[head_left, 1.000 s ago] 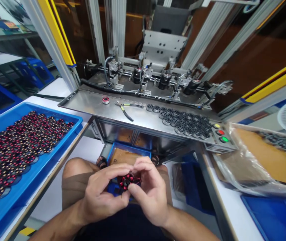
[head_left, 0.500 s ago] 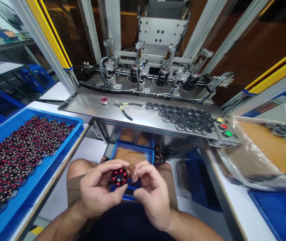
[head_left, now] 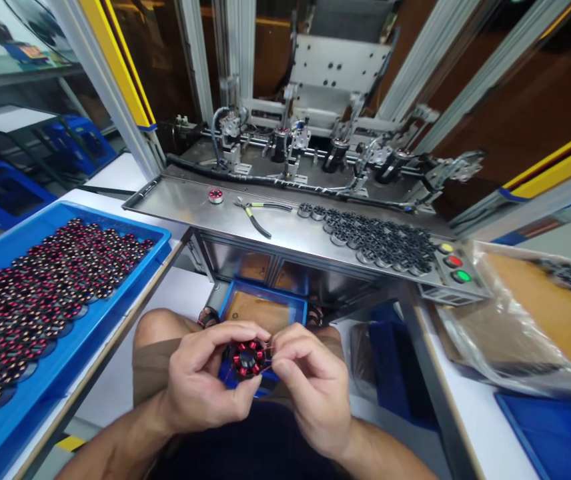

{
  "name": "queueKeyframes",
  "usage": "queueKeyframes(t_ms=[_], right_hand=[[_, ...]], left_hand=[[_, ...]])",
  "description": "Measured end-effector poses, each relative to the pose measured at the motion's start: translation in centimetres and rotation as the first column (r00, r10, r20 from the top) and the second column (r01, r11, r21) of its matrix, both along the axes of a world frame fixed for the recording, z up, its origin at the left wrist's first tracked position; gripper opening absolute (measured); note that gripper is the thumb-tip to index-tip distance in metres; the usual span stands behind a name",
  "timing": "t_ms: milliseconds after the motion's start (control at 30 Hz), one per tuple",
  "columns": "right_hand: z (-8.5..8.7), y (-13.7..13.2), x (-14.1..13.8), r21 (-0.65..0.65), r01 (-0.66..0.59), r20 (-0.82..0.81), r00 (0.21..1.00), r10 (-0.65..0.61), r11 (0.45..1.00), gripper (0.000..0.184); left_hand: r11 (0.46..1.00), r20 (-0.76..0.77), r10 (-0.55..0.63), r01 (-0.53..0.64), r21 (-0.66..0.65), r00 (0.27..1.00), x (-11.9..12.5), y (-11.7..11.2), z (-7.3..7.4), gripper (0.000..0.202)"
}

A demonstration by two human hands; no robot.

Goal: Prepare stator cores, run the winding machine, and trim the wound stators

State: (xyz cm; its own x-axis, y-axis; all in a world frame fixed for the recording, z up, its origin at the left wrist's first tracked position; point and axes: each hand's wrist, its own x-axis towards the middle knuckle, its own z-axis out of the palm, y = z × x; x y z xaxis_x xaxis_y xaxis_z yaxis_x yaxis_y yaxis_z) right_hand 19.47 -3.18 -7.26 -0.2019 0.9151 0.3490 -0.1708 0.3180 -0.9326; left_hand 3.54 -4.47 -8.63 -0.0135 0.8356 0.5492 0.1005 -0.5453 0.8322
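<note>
Over my lap, my left hand (head_left: 200, 383) grips a small round stator with red windings (head_left: 248, 358) between thumb and fingers. My right hand (head_left: 310, 387) is closed in a pinch just to the right of it, fingertips on a thin wire at the stator's edge. To my left, a blue tray (head_left: 90, 333) holds several similar red-wound stators (head_left: 40, 297). A heap of dark unwound stator cores (head_left: 375, 239) lies on the steel shelf (head_left: 185, 200) ahead.
Pliers (head_left: 258, 217) and a single red stator (head_left: 215, 195) lie on the steel shelf. Yellow, red and green buttons (head_left: 454, 261) sit at its right end. A winding machine (head_left: 315, 143) stands behind. A plastic-wrapped tray (head_left: 530, 313) is on the right, a blue bin (head_left: 263, 310) below.
My right hand, apart from the stator half a second ago, has closed in and now pinches a wire at its edge. The left hand keeps holding the stator.
</note>
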Motion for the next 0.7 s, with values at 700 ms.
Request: queueKeyframes(t_ms=[700], right_hand=[[1.0,-0.1,0.4,0.388,0.055,0.093,0.991,-0.099,0.92,0.027]], left_hand=[[0.997,0.094,-0.071,0.072,-0.008,0.993,0.4,0.2,1.9,0.054]])
